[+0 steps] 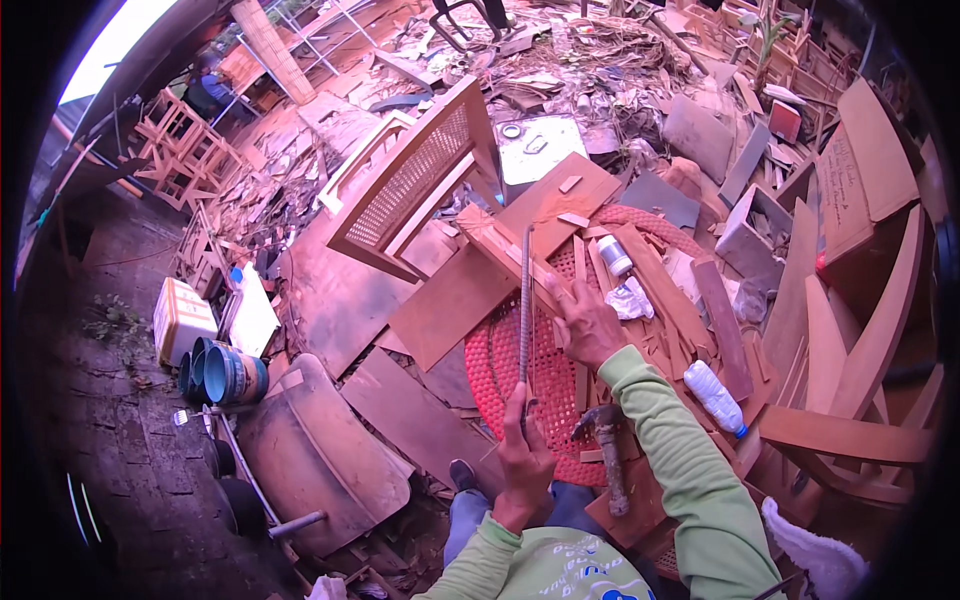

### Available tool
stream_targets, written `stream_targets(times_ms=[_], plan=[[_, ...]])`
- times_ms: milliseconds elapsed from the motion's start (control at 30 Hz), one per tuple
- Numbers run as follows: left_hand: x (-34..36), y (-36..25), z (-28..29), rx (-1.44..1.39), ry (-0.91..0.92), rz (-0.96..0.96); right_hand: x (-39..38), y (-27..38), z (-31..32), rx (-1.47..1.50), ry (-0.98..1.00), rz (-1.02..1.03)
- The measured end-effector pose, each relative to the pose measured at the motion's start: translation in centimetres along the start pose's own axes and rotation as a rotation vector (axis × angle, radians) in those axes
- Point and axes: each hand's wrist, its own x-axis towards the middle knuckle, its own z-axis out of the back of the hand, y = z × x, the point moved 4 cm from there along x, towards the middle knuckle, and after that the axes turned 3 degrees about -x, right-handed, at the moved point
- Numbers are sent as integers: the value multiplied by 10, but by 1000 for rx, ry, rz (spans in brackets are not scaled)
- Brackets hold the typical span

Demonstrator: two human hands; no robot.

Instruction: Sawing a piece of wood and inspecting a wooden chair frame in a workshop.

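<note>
My L hand (524,452) wraps the ribbed metal bar (525,320), far end overlapping the wood strip (497,236); R hand (590,330) curls at strip's near end, pinch unclear. I'd brace the strip firmly, R fingers clear of bar, w/ light pressure.

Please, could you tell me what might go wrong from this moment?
The long, thin grey metal tool in the left hand could perhaps slip toward the right hand, which is close beside it at the narrow brown wooden piece. The hammer with a rough wooden handle lies near the light-green right sleeve, which might knock it.
</note>
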Motion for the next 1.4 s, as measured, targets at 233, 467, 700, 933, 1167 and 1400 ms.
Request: stream_targets(times_ms=[233,467,700,933,1167,1400], plan=[[133,-5,-37,36,14,27,4,10,8,41,37,-2],[33,-13,-9,24,-67,-111,-2,0,8,47,37,-24],[114,1,-30,9,-121,-169,2,9,6,60,29,14],[59,-14,-16,40,-36,-189,-1,-2,7,27,13,5],[42,-6,-4,-93,27,51,0,5,5,28,48,-28],[43,-15,30,-152,-143,-76,8,3,4,40,13,14]])
